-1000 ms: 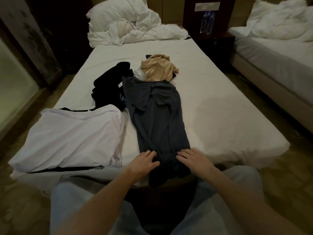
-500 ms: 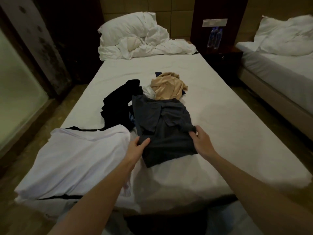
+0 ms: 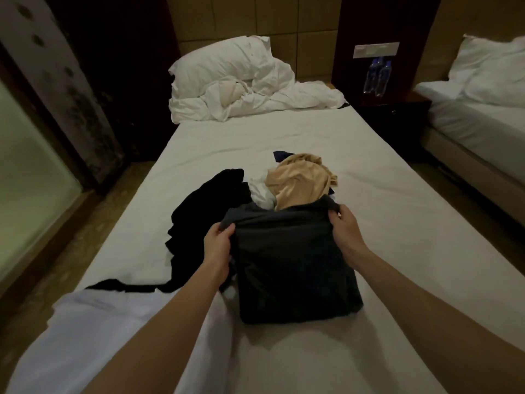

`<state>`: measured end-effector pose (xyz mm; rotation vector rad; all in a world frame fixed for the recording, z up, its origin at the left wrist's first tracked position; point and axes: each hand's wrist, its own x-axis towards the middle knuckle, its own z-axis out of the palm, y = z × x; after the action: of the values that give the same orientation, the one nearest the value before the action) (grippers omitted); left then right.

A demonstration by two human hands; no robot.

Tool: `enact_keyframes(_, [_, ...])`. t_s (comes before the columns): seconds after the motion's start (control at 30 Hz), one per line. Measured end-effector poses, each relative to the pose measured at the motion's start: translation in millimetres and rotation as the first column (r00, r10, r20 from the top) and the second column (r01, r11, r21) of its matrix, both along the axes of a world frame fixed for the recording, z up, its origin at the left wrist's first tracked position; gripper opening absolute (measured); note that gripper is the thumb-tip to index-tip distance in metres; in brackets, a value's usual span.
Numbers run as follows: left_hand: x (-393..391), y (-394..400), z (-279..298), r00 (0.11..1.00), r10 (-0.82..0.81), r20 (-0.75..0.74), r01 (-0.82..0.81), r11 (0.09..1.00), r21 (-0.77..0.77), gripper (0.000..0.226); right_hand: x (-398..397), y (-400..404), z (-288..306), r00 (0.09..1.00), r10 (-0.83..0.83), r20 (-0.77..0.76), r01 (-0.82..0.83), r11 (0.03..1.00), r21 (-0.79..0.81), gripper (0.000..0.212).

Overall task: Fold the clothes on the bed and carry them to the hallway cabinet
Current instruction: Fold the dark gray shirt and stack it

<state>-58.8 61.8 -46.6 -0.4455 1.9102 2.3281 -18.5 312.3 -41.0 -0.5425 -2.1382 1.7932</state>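
A dark grey garment point(image 3: 292, 265) lies doubled over on the white bed point(image 3: 383, 223), its folded edge nearest me. My left hand point(image 3: 217, 248) grips its far left corner. My right hand point(image 3: 345, 234) grips its far right corner. Behind it sit a crumpled tan garment point(image 3: 301, 183) on a bit of white cloth, and a black garment point(image 3: 207, 206) heaped to the left. A white garment point(image 3: 93, 336) lies spread at the bed's near left corner, partly under my left forearm.
A pillow and bunched white duvet point(image 3: 244, 83) fill the head of the bed. A dark nightstand point(image 3: 395, 118) with two water bottles point(image 3: 376, 78) stands on the right, then a second bed point(image 3: 477, 120). A glass panel point(image 3: 31, 172) runs along the left.
Both hands carried the grey garment's near end away from me and up over its far half, folding it to about half its length. The view also shifted forward over the bed.
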Motion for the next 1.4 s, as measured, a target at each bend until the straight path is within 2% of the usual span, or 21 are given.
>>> enact_keyframes(0.07, [-25.8, 1.7, -12.6, 0.991, -0.019, -0.135, -0.028, 0.941, -0.337, 0.015, -25.1, 10.6, -12.2, 0.999, 0.026, 0.04, -0.029, 0.996, 0.088, 0.015])
enact_keyframes(0.13, [-51.2, 3.4, -29.2, 0.981, -0.046, -0.187, -0.076, 0.797, -0.599, 0.016, -50.8, 20.6, -28.4, 0.992, 0.057, 0.116, -0.079, 0.977, 0.2, 0.019])
enact_keyframes(0.23, [-74.3, 14.7, -38.7, 0.985, -0.089, -0.145, -0.039, 0.713, -0.701, 0.013, -84.1, 31.5, -54.5, 0.951, 0.008, 0.308, -0.134, 0.912, 0.388, 0.028])
enact_keyframes(0.3, [-80.6, 19.7, -38.5, 0.987, -0.075, -0.141, -0.055, 0.669, -0.741, 0.019, -98.5, 33.5, -67.7, 0.922, 0.003, 0.388, -0.163, 0.911, 0.379, 0.032])
enact_keyframes(0.4, [-84.6, 21.0, -41.1, 0.98, -0.1, -0.172, -0.083, 0.58, -0.811, 0.057, -103.1, 30.0, -71.1, 0.914, 0.062, 0.4, -0.188, 0.94, 0.283, 0.03])
enact_keyframes(0.43, [-84.0, 20.9, -42.3, 0.975, -0.124, -0.187, -0.091, 0.544, -0.834, 0.06, -102.5, 29.6, -70.1, 0.922, 0.05, 0.383, -0.169, 0.944, 0.284, 0.027])
enact_keyframes(0.5, [-78.8, 20.9, -44.5, 0.957, -0.177, -0.23, -0.118, 0.486, -0.866, 0.041, -98.1, 28.3, -63.6, 0.951, 0.005, 0.308, -0.104, 0.946, 0.308, 0.023])
enact_keyframes(0.53, [-74.9, 20.6, -44.1, 0.953, -0.179, -0.246, -0.131, 0.488, -0.863, 0.031, -94.7, 27.7, -58.8, 0.963, -0.006, 0.268, -0.081, 0.947, 0.312, 0.023])
enact_keyframes(0.6, [-66.1, 20.2, -38.5, 0.956, -0.138, -0.26, -0.143, 0.553, -0.821, 0.018, -83.5, 26.8, -45.5, 0.974, 0.014, 0.227, -0.077, 0.96, 0.268, 0.033])
enact_keyframes(0.67, [-56.7, 18.4, -30.7, 0.958, -0.098, -0.268, -0.139, 0.659, -0.739, 0.011, -70.8, 29.1, -33.3, 0.967, 0.045, 0.252, -0.102, 0.971, 0.217, 0.046])
enact_keyframes(0.7, [-50.6, 16.7, -25.3, 0.965, -0.085, -0.247, -0.11, 0.726, -0.679, 0.008, -65.3, 31.6, -28.5, 0.955, 0.063, 0.29, -0.123, 0.973, 0.194, 0.043])
enact_keyframes(0.77, [-35.0, 12.7, -11.6, 0.984, -0.076, -0.162, -0.012, 0.875, -0.483, 0.008, -52.2, 37.1, -18.5, 0.921, 0.097, 0.378, -0.157, 0.979, 0.131, 0.031])
enact_keyframes(0.83, [-16.2, 8.5, 4.2, 0.992, -0.101, -0.076, 0.078, 0.962, -0.261, 0.008, -35.0, 38.7, -4.3, 0.914, 0.121, 0.387, -0.162, 0.984, 0.073, 0.026])
enact_keyframes(0.9, [0.6, 2.4, 17.2, 0.993, -0.108, -0.042, 0.1, 0.982, -0.158, 0.007, -13.5, 34.4, 13.9, 0.944, 0.157, 0.29, -0.173, 0.984, 0.031, 0.025])
enact_keyframes(1.07, [42.7, -22.1, 49.6, 0.995, -0.083, -0.053, 0.078, 0.992, -0.099, 0.021, 46.2, 21.3, 50.5, 0.958, 0.268, 0.105, -0.265, 0.963, -0.041, 0.026])
enact_keyframes(1.17, [73.6, -39.6, 70.2, 0.989, -0.128, -0.079, 0.118, 0.985, -0.123, 0.035, 79.7, 12.3, 73.3, 0.951, 0.306, 0.035, -0.305, 0.952, -0.034, 0.02])
enact_keyframes(1.23, [96.2, -51.9, 83.6, 0.98, -0.172, -0.097, 0.152, 0.971, -0.187, 0.035, 99.2, 3.6, 88.1, 0.948, 0.318, -0.023, -0.319, 0.948, -0.011, 0.021])
enact_keyframes(1.33, [128.2, -67.8, 101.1, 0.966, -0.213, -0.146, 0.187, 0.967, -0.174, 0.032, 121.8, -6.1, 101.7, 0.919, 0.393, -0.032, -0.393, 0.919, 0.009, 0.027])
enact_keyframes(1.4, [147.4, -79.8, 110.5, 0.954, -0.231, -0.191, 0.207, 0.969, -0.137, 0.034, 135.1, -10.1, 107.0, 0.876, 0.481, 0.047, -0.483, 0.873, 0.068, 0.031])
